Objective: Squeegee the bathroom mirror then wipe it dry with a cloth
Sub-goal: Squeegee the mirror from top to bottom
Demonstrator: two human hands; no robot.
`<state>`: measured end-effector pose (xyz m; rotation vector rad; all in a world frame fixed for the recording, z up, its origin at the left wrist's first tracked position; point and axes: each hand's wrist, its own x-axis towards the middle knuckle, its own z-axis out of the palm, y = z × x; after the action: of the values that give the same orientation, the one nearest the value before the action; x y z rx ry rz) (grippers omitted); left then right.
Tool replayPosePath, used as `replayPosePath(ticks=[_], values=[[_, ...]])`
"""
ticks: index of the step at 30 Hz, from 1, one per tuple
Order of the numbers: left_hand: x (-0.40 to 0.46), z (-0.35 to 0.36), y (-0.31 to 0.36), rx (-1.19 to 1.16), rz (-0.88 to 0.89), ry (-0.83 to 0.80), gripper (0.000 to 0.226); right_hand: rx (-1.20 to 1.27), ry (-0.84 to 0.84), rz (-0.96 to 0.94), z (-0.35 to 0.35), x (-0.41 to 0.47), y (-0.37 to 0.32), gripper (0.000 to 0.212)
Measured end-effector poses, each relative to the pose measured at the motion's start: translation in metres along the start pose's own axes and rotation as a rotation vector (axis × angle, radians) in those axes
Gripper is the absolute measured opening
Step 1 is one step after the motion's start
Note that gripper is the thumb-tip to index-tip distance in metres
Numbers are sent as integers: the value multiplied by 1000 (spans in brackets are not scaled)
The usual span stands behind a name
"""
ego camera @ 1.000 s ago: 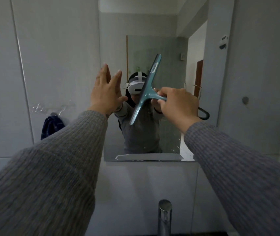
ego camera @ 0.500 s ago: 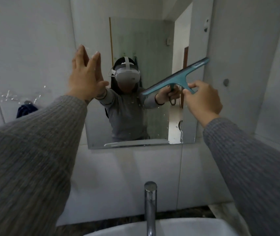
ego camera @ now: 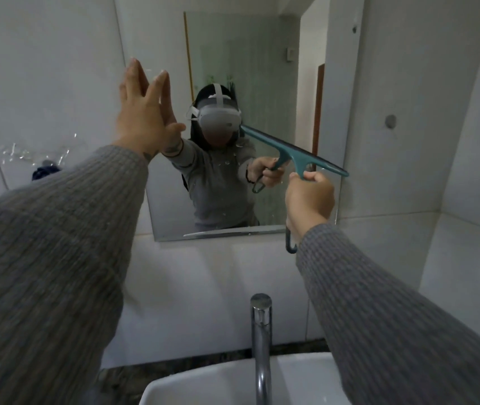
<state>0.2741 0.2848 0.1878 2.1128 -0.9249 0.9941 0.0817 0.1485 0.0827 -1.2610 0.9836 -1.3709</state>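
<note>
A frameless mirror (ego camera: 265, 48) hangs on the white tiled wall above the basin. My right hand (ego camera: 310, 198) is shut on the handle of a teal squeegee (ego camera: 294, 150). Its blade lies across the mirror's right half, slanting down to the right, and its right tip reaches the mirror's right edge. The handle's hook end shows below my wrist. My left hand (ego camera: 145, 118) is flat, fingers spread, against the mirror's upper left edge. Water drops speckle the lower glass. A dark blue cloth (ego camera: 44, 172) hangs on the wall at the left.
A chrome tap (ego camera: 260, 340) rises from a white basin (ego camera: 203, 384) right below my arms. A clear hook strip (ego camera: 28, 153) holds the cloth. Tiled walls close in at the right, with a small round fitting (ego camera: 390, 121).
The squeegee has swung from near upright at the mirror's middle to a slant across the right half, and has come lower. My left hand stayed on the mirror's left edge. My view tilted down.
</note>
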Motion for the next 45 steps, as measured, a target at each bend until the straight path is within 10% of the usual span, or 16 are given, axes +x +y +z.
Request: replayPosePath(ticks=[11, 29, 45], values=[[-3, -15, -2, -28, 59, 38, 60, -74, -170, -99, 45, -69, 3, 17], [-34, 15, -1, 54, 50, -15, 76, -1089, -322, -1134, 18, -54, 12, 14], [-55, 41, 29, 9, 29, -61, 89, -959, -201, -838, -43, 17, 24, 21]])
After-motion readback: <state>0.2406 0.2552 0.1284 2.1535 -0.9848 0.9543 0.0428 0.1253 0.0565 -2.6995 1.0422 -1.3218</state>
